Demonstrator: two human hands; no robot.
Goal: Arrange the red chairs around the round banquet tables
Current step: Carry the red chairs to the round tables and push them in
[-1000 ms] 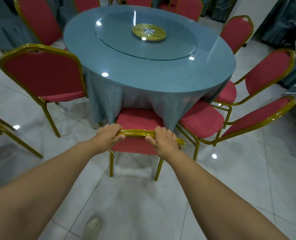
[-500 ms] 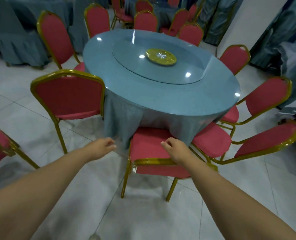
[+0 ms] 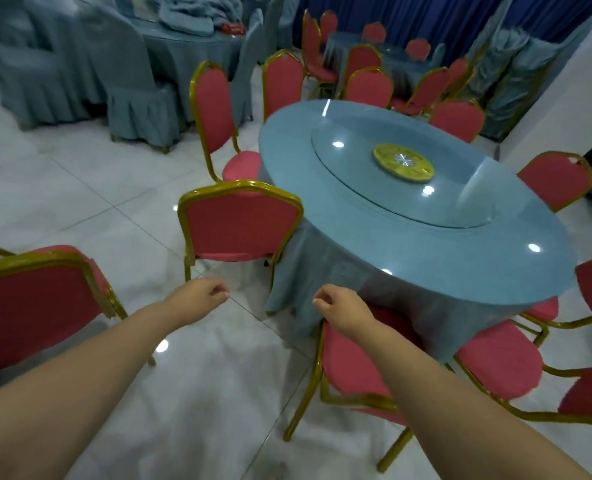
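Both hands have let go of the chair (image 3: pixel 353 362) now tucked under the table (image 3: pixel 409 216); left hand (image 3: pixel 199 299) and right hand (image 3: pixel 339 311) hang loosely curled, empty. Next chair (image 3: pixel 241 223) stands angled just beside it: take its top rail with both hands and push squarely in.

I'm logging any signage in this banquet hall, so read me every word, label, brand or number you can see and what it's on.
None can be read.
Gold disc at the middle of the round table: a silver star-like mark, no letters.
Red object on the far table: too small and blurred to tell whether it bears print.
Red chairs: no labels visible.
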